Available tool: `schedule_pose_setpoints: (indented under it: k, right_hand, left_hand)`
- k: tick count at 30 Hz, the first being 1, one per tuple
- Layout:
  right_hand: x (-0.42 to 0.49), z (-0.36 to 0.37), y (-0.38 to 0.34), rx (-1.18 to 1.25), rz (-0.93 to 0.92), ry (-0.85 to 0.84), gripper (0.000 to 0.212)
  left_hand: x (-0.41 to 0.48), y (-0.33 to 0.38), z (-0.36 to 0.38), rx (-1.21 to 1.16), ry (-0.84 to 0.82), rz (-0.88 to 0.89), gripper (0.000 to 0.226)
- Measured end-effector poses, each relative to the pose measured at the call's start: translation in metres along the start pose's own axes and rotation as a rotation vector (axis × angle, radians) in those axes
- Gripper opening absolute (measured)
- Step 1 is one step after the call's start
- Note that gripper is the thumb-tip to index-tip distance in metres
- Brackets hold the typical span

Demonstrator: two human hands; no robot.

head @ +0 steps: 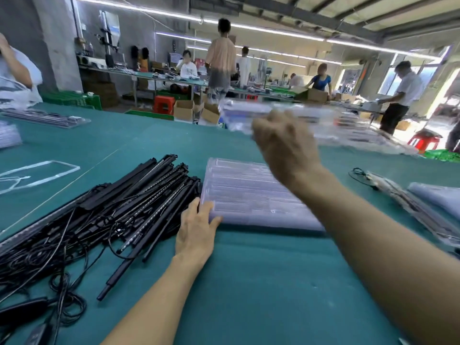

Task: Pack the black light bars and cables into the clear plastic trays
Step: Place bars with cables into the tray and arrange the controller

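Here, tray stack (251, 195) between hands.

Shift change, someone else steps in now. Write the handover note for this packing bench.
Left hand: resting flat on the near left corner of the stack of clear trays, holding nothing.
Right hand: raised, gripping a clear tray in the air above the table; blurred.
Light bars and cables: loose in a pile left of the stack, on the green table.
Done: nothing packed in the trays by the hands, as far as visible.
Left: set a tray down, load bars and cables.
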State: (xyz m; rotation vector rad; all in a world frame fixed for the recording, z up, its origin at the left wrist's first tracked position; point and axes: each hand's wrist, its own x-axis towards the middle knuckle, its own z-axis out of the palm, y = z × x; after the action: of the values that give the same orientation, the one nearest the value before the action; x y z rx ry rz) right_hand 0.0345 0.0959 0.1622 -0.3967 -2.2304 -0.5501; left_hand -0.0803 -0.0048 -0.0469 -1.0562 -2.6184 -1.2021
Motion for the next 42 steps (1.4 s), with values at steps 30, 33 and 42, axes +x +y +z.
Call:
schedule_pose_setpoints:
  k: [30, 33, 42]
  right_hand:
    - [-0.153, -0.003, 0.041, 0.661, 0.548, -0.377, 0.03]
    - [-0.152, 0.03, 0.109, 0.433, 0.785, -0.377, 0.023]
    - [-0.178, 0.092, 0.21, -0.016, 0.866, -0.882, 0.018]
  left_hand:
    - [-0.04, -0.036, -0.07, -0.545, -0.048, -0.092, 0.1]
    - [-0.037, -0.038, -0.071, -0.612, -0.025, -0.166, 0.109]
    - [-0.027, -0.063, -0.073, -1.008, -0.174, -0.244, 0.115]
